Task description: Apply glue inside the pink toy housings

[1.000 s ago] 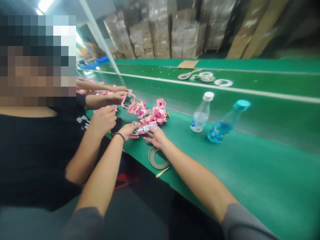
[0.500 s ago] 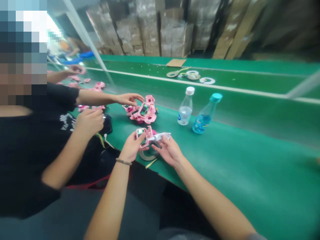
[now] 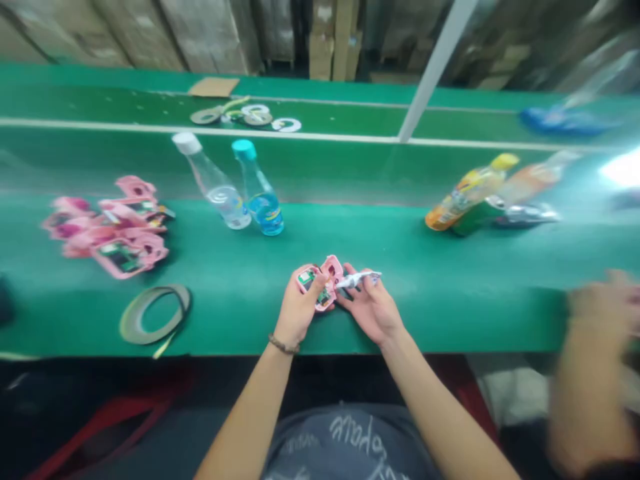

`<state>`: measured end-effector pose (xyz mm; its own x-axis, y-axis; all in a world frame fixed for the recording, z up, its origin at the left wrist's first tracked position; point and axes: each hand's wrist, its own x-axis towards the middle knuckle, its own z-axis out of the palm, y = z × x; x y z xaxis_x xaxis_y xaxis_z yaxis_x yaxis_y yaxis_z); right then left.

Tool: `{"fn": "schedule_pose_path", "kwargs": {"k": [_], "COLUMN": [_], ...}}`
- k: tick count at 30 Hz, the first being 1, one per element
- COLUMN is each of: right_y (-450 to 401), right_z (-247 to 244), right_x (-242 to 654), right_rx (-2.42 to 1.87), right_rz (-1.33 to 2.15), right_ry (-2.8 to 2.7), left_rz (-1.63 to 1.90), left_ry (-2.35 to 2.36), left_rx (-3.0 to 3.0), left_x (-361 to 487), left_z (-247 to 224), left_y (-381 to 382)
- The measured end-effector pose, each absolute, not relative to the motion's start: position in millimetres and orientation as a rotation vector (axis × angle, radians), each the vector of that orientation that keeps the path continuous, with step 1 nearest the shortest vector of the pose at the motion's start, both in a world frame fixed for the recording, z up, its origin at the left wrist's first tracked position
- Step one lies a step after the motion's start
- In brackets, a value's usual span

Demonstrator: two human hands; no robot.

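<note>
My left hand (image 3: 299, 303) grips a pink plastic housing (image 3: 320, 283) with a green circuit board showing inside it. My right hand (image 3: 369, 305) is close beside it, pinching a small white tube (image 3: 357, 279) between its fingers, with the tube's tip near the housing. Both hands are above the near edge of the green conveyor belt (image 3: 240, 320). To the left lies a heap of similar pink housings (image 3: 113, 230), well apart from my hands. The underside of the held housing is hidden by my fingers.
A coiled tape roll (image 3: 155, 315) lies on the belt to the left. Behind stand a clear water bottle (image 3: 225, 200), a blue-capped bottle (image 3: 260, 200) and juice bottles (image 3: 473, 193). A co-worker's blurred hand (image 3: 600, 307) moves at the right. Stacked cartons (image 3: 200, 27) line the back.
My view has swung to the right, shifting the pile and bottles left. My hands have lifted the pink housing and tube off the belt and brought them closer together.
</note>
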<state>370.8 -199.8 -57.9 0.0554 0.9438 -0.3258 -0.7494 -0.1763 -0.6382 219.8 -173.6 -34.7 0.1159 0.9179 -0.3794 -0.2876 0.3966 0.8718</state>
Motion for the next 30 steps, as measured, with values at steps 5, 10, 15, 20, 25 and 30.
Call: {"fn": "schedule_pose_path", "kwargs": {"k": [5,10,15,20,25,30], "right_y": [-188,-175,-162,-157,-158,-159], "right_z": [-58,-57,-47,-44,-50,-49], "right_x": [395,400,405,404,404,408], "right_rx": [-0.812,-0.817,-0.816,-0.862,-0.862,-0.748], "right_rz": [1.553,1.572,1.572,1.564,1.528,1.556], "right_ry": [-0.299,-0.311,-0.374,-0.39,-0.395,-0.345], "left_rz": [0.879,0.85,0.899,0.904,0.898,0.968], "left_ry": [1.225,1.202,1.062,1.109,1.151,1.234], "left_rx": [0.97,1.001,0.832,0.759,0.778,0.852], "left_x": [230,225,232,236,243,249], "left_z": [-30,-28,-29,-28,-26,-28], "left_y": [-162,-154,-154,-155,-160,-167]}}
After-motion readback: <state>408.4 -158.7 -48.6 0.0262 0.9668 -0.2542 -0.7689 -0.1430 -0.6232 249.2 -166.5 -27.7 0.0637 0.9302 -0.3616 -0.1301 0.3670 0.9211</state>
